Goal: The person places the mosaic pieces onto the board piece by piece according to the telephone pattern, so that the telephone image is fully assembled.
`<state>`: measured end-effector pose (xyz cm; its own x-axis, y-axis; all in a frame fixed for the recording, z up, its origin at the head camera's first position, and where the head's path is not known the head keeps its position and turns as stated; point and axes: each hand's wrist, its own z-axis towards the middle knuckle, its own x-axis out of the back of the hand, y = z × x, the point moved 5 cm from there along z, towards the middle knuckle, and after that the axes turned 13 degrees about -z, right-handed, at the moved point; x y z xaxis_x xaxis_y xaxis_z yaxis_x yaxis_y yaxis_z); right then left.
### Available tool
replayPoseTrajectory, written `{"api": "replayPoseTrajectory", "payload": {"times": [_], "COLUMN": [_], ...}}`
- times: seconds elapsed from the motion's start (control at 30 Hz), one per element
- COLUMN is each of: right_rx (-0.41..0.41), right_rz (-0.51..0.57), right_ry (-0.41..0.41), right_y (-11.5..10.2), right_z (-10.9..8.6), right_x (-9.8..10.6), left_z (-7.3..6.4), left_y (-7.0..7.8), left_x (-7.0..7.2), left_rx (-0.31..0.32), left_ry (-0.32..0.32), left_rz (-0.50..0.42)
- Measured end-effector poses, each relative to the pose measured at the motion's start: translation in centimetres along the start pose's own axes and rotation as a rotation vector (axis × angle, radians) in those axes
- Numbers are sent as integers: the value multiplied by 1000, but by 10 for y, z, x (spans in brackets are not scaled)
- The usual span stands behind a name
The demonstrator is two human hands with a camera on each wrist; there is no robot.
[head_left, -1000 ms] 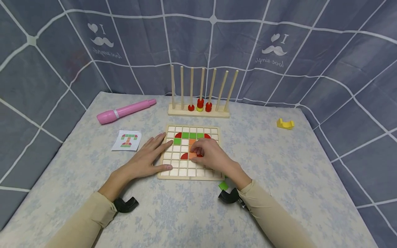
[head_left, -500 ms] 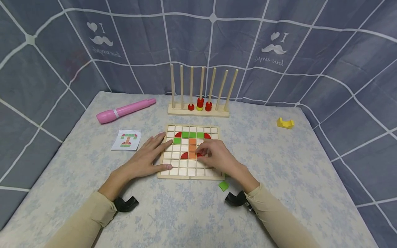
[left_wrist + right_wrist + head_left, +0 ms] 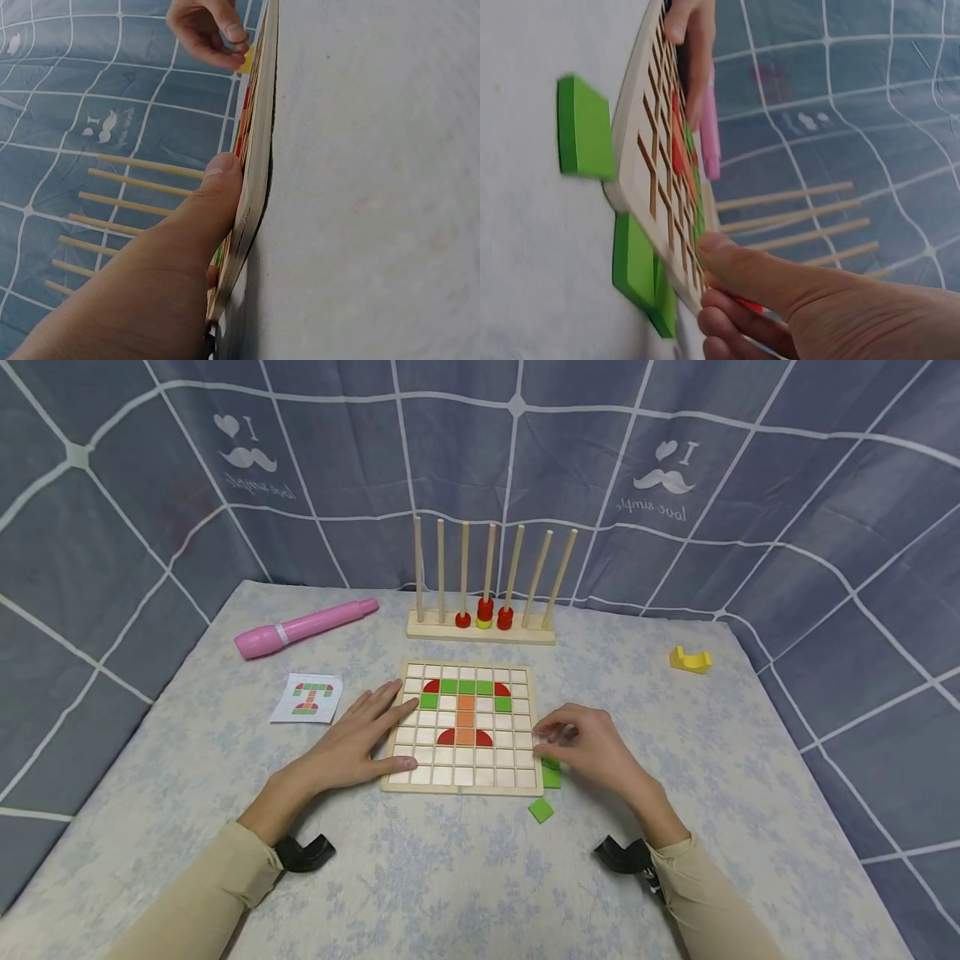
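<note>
A wooden grid board (image 3: 459,791) lies on the table, holding red quarter-round tiles (image 3: 483,737), an orange column (image 3: 466,720) and green square tiles (image 3: 467,687) in a T-like shape. My left hand (image 3: 352,739) rests spread on the board's left side; in the left wrist view the thumb (image 3: 217,180) lies along its edge. At the board's right edge is my right hand (image 3: 596,747), fingers loosely bent, with nothing showing between thumb and fingertips. Just below it, loose green tiles (image 3: 551,777) lie against the board, and one more green tile (image 3: 541,810) sits nearer me.
Left of the board is a card (image 3: 306,699) printed with a similar coloured pattern. Behind stand a peg rack (image 3: 480,632) with red and yellow beads and a pink cylinder (image 3: 306,627). A yellow block (image 3: 690,660) lies far right; a blue-grey curtain (image 3: 480,460) surrounds the table.
My right hand has moved right, off the board to its right edge. A green tile under the right red corner and the lower right red tile are now uncovered. The left hand stays put.
</note>
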<state>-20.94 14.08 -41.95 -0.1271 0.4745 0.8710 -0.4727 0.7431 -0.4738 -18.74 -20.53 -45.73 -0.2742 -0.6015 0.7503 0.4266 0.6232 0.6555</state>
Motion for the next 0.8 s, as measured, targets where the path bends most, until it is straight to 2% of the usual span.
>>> {"api": "replayPoseTrajectory", "payload": {"times": [0.23, 0.37, 0.6, 0.8], "right_rx": [-11, 8, 76, 104], "right_rz": [-22, -21, -68, -69], "right_ry": [-66, -90, -82, -24], "right_y": [13, 15, 16, 10], "right_z": [-8, -11, -12, -9], "right_x": [2, 2, 4, 6], "left_z": [-1, -1, 0, 0], "left_y": [0, 0, 1, 2], "left_x": [0, 0, 1, 1], "left_rx": [-27, -16, 4, -7], "left_ry": [14, 9, -2, 6], "left_rz": [2, 2, 3, -6]}}
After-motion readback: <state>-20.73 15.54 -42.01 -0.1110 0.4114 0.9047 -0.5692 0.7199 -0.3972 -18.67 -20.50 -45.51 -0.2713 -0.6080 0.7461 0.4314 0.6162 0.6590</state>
